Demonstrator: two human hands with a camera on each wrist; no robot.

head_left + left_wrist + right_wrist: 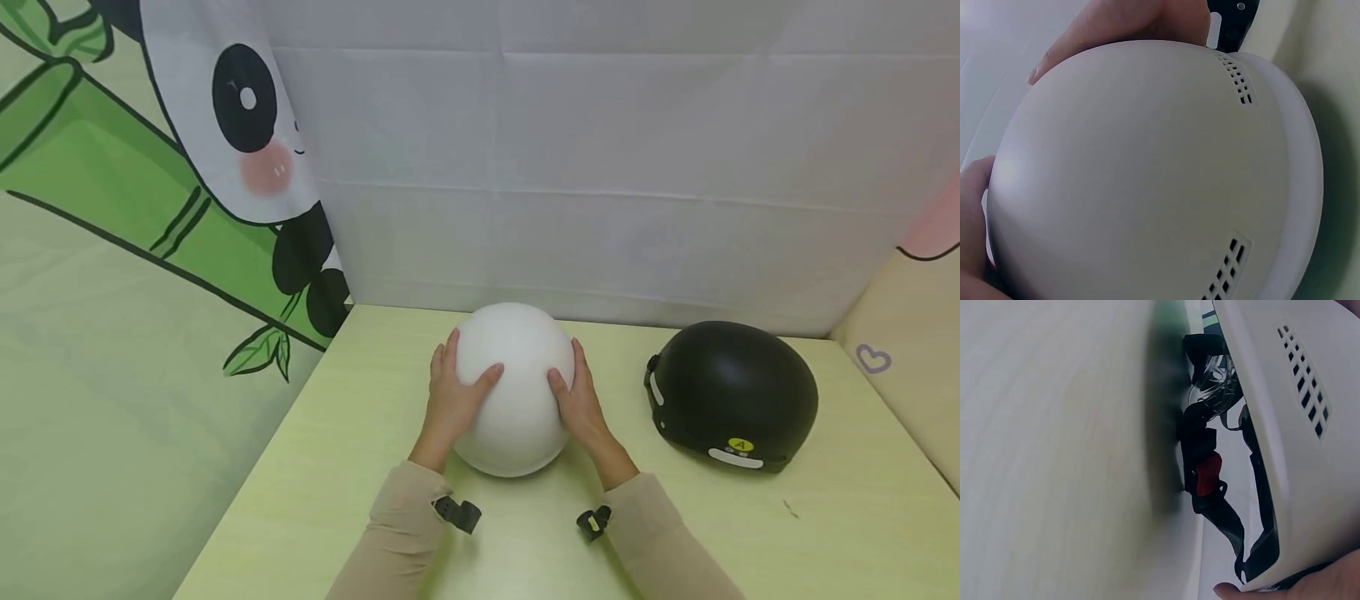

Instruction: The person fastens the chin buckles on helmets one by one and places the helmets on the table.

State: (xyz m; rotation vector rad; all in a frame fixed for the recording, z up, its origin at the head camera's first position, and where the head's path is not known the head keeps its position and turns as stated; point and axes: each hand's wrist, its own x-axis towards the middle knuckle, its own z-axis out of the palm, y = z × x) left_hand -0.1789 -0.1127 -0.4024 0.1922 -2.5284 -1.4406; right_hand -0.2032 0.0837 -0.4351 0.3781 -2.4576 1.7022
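Note:
A white helmet [514, 400] with small vent grids is held between both hands over the table, its smooth dome facing the head camera. My left hand [455, 404] grips its left side, thumb on the near face and fingers round the far side. On the right side my right hand [585, 410] holds it the same way. The right wrist view looks under the helmet's rim [1260, 425], where black straps [1225, 525] and a red buckle part [1209, 474] hang. Most of the inside is hidden.
To the right a black helmet [738, 392] with a yellow sticker sits on the pale table [315, 467]. A whitish cloth wall [600, 167] rises behind the table, and a panda-and-bamboo print [187, 217] covers the left side. Each sleeve has a small black device [459, 514] near the wrist.

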